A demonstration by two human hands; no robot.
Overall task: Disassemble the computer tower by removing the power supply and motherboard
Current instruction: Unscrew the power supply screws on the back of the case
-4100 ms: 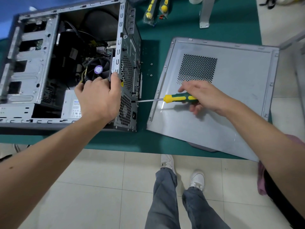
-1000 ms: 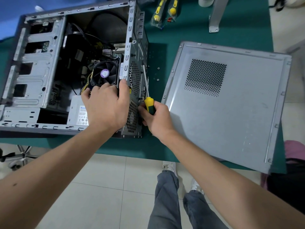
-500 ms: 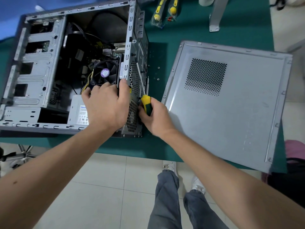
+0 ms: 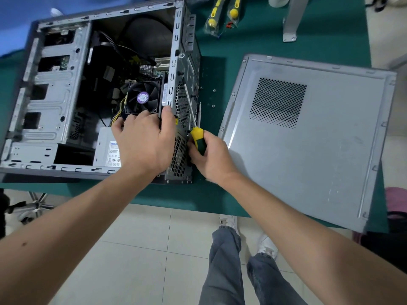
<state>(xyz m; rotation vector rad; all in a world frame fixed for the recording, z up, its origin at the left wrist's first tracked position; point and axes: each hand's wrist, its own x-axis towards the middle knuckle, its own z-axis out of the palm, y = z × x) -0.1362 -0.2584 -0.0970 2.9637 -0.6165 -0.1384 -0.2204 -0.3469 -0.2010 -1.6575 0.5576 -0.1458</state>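
Head view: left hand point(image 4: 145, 142) grips rear edge of open computer tower point(image 4: 55, 102) on table point(image 4: 253, 36), over power supply point(image 4: 105, 150). Right hand point(image 4: 211, 157), just beside, fist around screwdriver point(image 4: 197, 137), shaft against rear panel. Side panel point(image 4: 308, 150) right of it.

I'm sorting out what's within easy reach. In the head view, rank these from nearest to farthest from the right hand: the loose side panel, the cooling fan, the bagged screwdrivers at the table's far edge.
From the right hand:
1. Side panel, flat on the table just to its right.
2. Cooling fan, inside the case to the upper left.
3. Bagged screwdrivers, at the far edge, above.
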